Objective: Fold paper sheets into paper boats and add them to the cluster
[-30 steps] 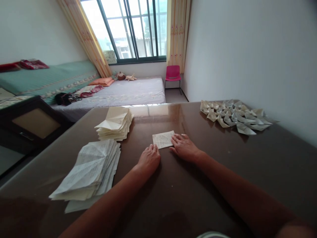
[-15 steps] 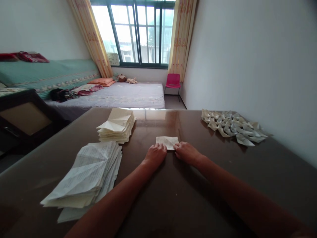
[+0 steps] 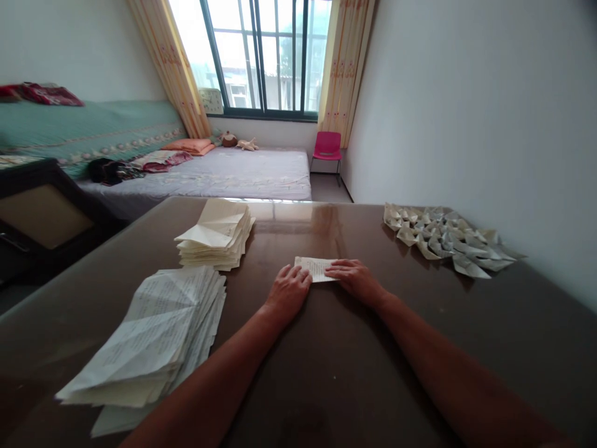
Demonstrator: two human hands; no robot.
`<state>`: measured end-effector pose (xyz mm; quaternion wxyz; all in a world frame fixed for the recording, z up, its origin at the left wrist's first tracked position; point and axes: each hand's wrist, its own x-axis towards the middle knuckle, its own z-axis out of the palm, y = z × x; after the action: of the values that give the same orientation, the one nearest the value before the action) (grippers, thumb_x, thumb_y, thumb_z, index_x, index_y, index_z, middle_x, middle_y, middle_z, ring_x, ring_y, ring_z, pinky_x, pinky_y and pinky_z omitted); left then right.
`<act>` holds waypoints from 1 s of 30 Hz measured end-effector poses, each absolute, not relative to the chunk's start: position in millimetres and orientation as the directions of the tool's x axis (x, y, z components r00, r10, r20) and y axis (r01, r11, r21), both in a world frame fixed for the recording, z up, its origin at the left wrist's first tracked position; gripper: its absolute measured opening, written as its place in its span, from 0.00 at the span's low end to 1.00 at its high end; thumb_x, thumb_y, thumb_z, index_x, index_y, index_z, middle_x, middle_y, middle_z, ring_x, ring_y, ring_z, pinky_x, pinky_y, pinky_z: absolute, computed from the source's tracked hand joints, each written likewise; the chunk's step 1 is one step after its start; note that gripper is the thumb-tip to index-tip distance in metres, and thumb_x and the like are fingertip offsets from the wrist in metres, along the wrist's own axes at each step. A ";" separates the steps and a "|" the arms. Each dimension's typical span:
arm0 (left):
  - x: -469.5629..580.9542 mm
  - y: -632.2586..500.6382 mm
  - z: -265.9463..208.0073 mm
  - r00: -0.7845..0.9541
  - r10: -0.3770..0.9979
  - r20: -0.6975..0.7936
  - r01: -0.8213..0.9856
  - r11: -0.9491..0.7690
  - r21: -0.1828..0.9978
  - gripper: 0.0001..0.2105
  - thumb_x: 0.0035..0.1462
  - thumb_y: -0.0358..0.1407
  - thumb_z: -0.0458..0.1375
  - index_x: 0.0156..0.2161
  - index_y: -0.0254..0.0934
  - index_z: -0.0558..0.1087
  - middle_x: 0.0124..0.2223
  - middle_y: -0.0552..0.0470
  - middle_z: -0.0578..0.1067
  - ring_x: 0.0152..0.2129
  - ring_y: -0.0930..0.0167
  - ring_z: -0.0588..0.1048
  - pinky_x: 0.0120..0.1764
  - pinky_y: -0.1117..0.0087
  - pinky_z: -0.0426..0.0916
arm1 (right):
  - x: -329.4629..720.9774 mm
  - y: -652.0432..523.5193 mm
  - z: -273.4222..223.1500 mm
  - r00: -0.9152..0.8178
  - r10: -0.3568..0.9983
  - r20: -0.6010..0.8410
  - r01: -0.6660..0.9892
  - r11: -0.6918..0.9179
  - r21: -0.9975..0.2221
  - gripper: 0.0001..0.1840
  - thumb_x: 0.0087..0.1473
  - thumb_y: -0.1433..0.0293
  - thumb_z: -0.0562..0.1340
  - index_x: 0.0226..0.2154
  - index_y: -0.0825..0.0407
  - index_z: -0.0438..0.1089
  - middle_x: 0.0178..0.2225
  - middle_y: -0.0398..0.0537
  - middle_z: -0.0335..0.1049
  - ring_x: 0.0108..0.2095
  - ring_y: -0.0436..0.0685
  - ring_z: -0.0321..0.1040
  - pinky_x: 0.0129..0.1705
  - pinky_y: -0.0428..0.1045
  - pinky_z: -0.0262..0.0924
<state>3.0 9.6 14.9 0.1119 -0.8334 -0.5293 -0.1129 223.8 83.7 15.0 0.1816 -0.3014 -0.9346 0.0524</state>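
- From my head view, the folded paper point(image 3: 318, 270) lies on the brown tabletop point(image 3: 326, 361), near the middle, with lines of writing facing up.
- My left hand point(image 3: 287, 292) rests at the paper's left end, its fingers slightly bent and touching it; I cannot tell whether they grip or only press.
- My right hand point(image 3: 360, 283) lies over the right end, fingers stretched across the sheet; the thumb is hidden, so I cannot tell if it pinches.
- Left of my hands I have two piles: a cream paper stack point(image 3: 217, 231) farther off and a white paper stack point(image 3: 142, 320) nearer me, its top sheet creased.
- On the far right, folded paper boats point(image 3: 443, 236) sit crowded together, well apart from my right hand.
- Beyond the tabletop I see a bed point(image 3: 261, 171) and a pink chair point(image 3: 327, 146).
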 end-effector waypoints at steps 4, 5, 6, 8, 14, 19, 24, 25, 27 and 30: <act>0.2 12.6 19.4 0.333 0.881 0.336 0.939 -0.341 -0.035 0.10 0.61 0.31 0.52 0.46 0.39 0.72 0.48 0.46 0.72 0.48 0.62 0.67 0.47 0.59 0.66 | 227.2 79.6 22.1 -0.753 0.523 0.399 0.476 0.852 -0.219 0.13 0.60 0.65 0.55 0.41 0.47 0.74 0.45 0.46 0.75 0.50 0.55 0.66 0.54 0.53 0.52; 0.4 12.8 19.7 0.323 0.886 0.332 0.942 -0.336 -0.019 0.11 0.61 0.31 0.52 0.47 0.39 0.71 0.46 0.46 0.72 0.45 0.63 0.67 0.45 0.61 0.68 | 224.0 75.7 24.0 -0.768 0.502 0.397 0.467 0.864 -0.189 0.13 0.60 0.65 0.55 0.41 0.47 0.74 0.45 0.46 0.75 0.49 0.55 0.66 0.54 0.54 0.51; 0.8 12.5 19.5 0.320 0.889 0.328 0.941 -0.339 0.002 0.12 0.61 0.31 0.52 0.49 0.39 0.71 0.44 0.46 0.71 0.43 0.65 0.68 0.43 0.64 0.69 | 220.0 71.4 25.7 -0.788 0.480 0.385 0.460 0.875 -0.149 0.13 0.60 0.65 0.54 0.41 0.47 0.73 0.44 0.47 0.75 0.47 0.56 0.66 0.54 0.54 0.51; 1.9 10.9 18.1 0.333 0.887 0.321 0.929 -0.366 0.049 0.12 0.62 0.32 0.50 0.49 0.40 0.70 0.43 0.48 0.70 0.41 0.68 0.67 0.41 0.68 0.69 | 212.0 62.8 28.0 -0.818 0.454 0.352 0.458 0.886 -0.078 0.14 0.61 0.66 0.53 0.41 0.48 0.73 0.41 0.48 0.75 0.43 0.56 0.67 0.53 0.54 0.49; -2.5 10.2 13.2 0.361 0.876 0.319 0.904 -0.413 0.109 0.10 0.63 0.34 0.50 0.42 0.41 0.74 0.42 0.50 0.73 0.39 0.70 0.69 0.42 0.70 0.69 | 213.6 63.1 28.1 -0.812 0.497 0.306 0.474 0.868 -0.151 0.12 0.56 0.66 0.58 0.43 0.49 0.71 0.43 0.49 0.74 0.45 0.57 0.64 0.52 0.54 0.50; -6.8 15.1 11.4 0.331 0.881 0.339 0.896 -0.406 0.180 0.11 0.62 0.32 0.51 0.42 0.41 0.76 0.42 0.51 0.76 0.38 0.71 0.71 0.43 0.70 0.69 | 229.2 84.1 18.2 -0.772 0.567 0.286 0.446 0.805 -0.390 0.13 0.55 0.68 0.58 0.43 0.46 0.73 0.44 0.46 0.74 0.47 0.56 0.64 0.50 0.53 0.57; -5.4 9.1 9.7 0.298 0.895 0.333 0.870 -0.398 0.290 0.12 0.63 0.35 0.50 0.41 0.40 0.76 0.44 0.50 0.76 0.43 0.69 0.71 0.47 0.68 0.69 | 231.0 91.2 10.6 -0.725 0.646 0.239 0.429 0.694 -0.578 0.17 0.60 0.60 0.54 0.42 0.50 0.75 0.39 0.50 0.73 0.41 0.54 0.68 0.45 0.49 0.62; -5.3 8.4 9.2 0.281 0.900 0.333 0.864 -0.389 0.321 0.12 0.63 0.36 0.50 0.40 0.40 0.76 0.44 0.50 0.76 0.43 0.69 0.70 0.48 0.68 0.68 | 229.5 91.0 9.9 -0.702 0.673 0.233 0.440 0.667 -0.601 0.18 0.60 0.59 0.54 0.41 0.51 0.75 0.37 0.50 0.72 0.38 0.54 0.68 0.44 0.49 0.62; -5.4 9.0 8.4 0.227 0.918 0.327 0.855 -0.348 0.384 0.12 0.63 0.38 0.50 0.38 0.39 0.76 0.43 0.51 0.76 0.43 0.69 0.70 0.47 0.68 0.68 | 225.3 90.4 8.4 -0.651 0.726 0.221 0.458 0.608 -0.649 0.20 0.61 0.57 0.52 0.38 0.52 0.74 0.34 0.47 0.71 0.35 0.53 0.68 0.41 0.48 0.62; -4.8 13.1 7.5 0.085 0.951 0.296 0.843 -0.227 0.487 0.12 0.62 0.38 0.51 0.46 0.39 0.72 0.40 0.51 0.77 0.41 0.68 0.71 0.45 0.67 0.68 | 217.1 91.2 6.1 -0.577 0.796 0.181 0.491 0.515 -0.703 0.22 0.61 0.56 0.50 0.36 0.52 0.72 0.30 0.44 0.71 0.32 0.53 0.67 0.37 0.46 0.61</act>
<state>-4.8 13.1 7.5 -0.0954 -0.7304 -0.6143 -0.2829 217.1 91.2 6.1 0.2500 -0.3860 -0.8338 0.3056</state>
